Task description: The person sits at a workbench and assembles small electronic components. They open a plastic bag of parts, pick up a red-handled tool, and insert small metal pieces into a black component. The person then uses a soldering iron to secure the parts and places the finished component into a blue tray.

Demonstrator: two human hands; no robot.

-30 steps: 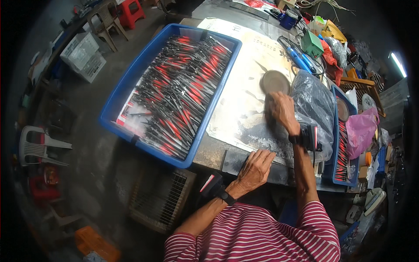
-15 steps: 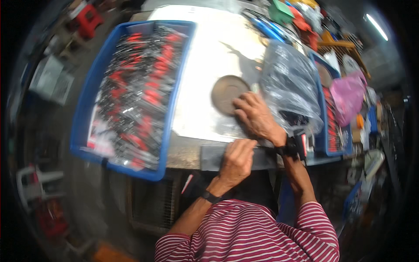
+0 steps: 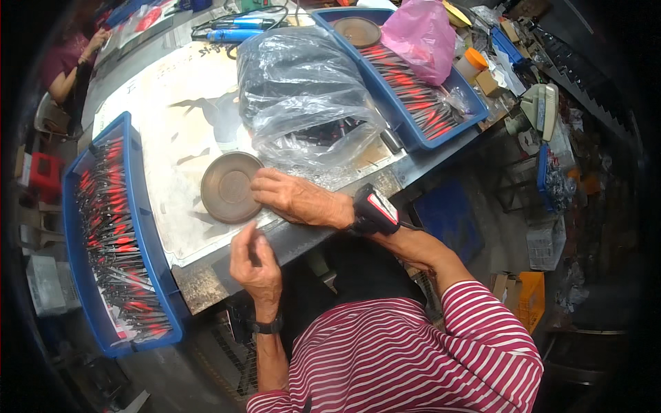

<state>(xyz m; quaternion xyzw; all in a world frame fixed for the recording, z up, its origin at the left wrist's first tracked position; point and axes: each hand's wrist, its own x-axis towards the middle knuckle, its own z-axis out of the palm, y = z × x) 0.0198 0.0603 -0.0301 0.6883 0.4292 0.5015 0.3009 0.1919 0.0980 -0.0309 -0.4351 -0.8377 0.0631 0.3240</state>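
A round, shallow brown dish (image 3: 219,199) lies on the pale sheet near the front edge of the table. At its right rim is my right hand (image 3: 306,199), with the fingers bent and drawn together. Whatever those fingertips may hold is too small or hidden to make out. My left hand (image 3: 256,272) hovers by the table edge, just below the dish, palm side partly showing. Its fingers are loosely curled, with a gap to the thumb and nothing visible between them. Beyond my right hand lies a clear plastic bag (image 3: 296,76) with dark small parts in its mouth.
On the left stands a blue tray (image 3: 147,227) of red-and-black slim pieces. A second blue tray (image 3: 406,131) at the right holds similar pieces, another round dish (image 3: 357,32) and a pink bag (image 3: 420,38). Blue-handled tools (image 3: 234,34) lie behind. A person (image 3: 65,76) sits at far left.
The view has swung round, so the trays and dish appear shifted. My left hand has come nearer the dish and its fingers have loosened. My right hand stays at the dish's rim.
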